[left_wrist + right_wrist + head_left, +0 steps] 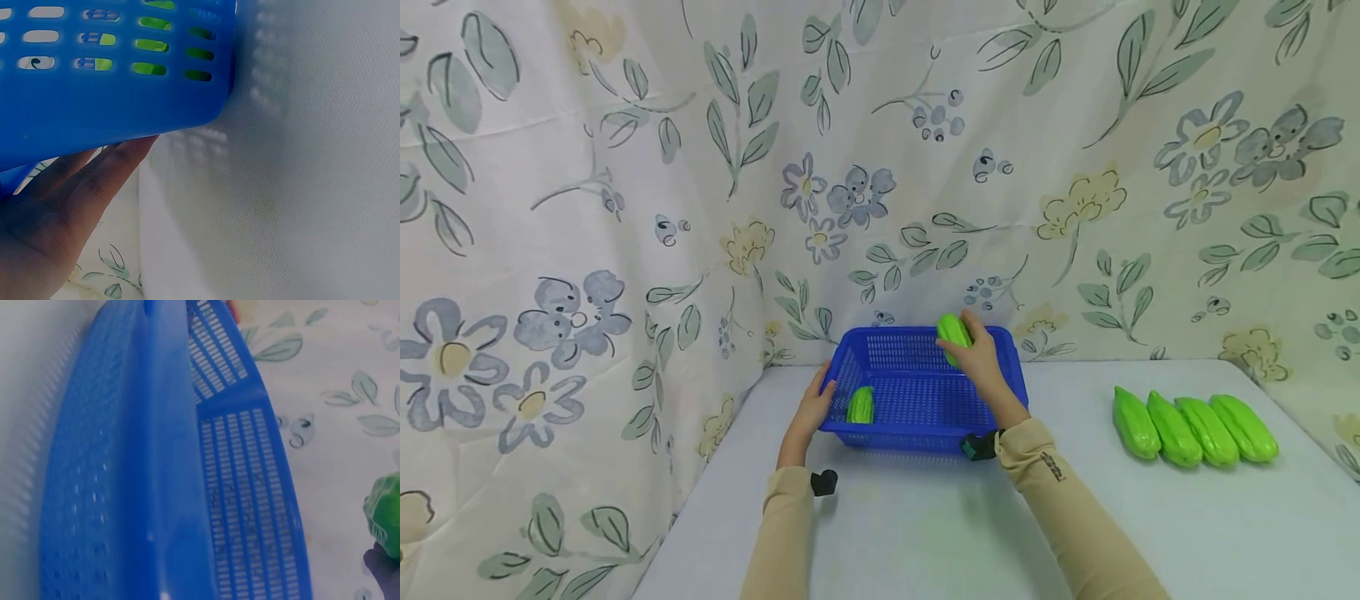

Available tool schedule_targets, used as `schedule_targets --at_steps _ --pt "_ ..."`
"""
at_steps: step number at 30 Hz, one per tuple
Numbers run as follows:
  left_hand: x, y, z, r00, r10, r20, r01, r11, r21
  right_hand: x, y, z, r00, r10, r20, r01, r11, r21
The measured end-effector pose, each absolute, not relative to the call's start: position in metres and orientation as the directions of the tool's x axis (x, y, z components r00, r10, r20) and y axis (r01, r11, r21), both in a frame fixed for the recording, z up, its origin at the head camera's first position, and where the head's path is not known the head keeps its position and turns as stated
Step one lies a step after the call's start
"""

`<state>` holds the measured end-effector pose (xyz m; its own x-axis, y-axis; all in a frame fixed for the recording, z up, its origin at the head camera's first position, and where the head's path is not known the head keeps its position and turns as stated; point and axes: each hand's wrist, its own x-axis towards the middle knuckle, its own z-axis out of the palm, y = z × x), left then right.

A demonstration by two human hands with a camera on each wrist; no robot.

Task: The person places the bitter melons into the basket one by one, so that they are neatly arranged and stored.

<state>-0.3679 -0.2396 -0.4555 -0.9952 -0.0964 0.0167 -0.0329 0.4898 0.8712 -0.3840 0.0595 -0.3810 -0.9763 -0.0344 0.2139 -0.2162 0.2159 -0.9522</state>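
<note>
A blue perforated plastic basket stands on the table against the curtain. My left hand holds its left side, thumb at the rim; in the left wrist view, the fingers lie against the basket's outside. My right hand grips a bright green bitter melon, raised over the basket's back right part. Only an edge of that bitter melon shows in the right wrist view, with a fingertip beside it. Another bitter melon lies inside the basket at the left.
Several more green bitter melons lie side by side in a row on the white table, right of the basket. A floral curtain hangs behind the table and along its left side.
</note>
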Motion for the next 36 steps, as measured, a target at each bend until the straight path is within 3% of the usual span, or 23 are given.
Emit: schedule_targets --at_steps 36 --pt "-0.367 -0.238 -0.455 -0.994 -0.103 0.027 -0.028 0.492 0.870 -0.381 -0.013 -0.394 -0.977 -0.108 0.185 -0.203 0.187 -0.961"
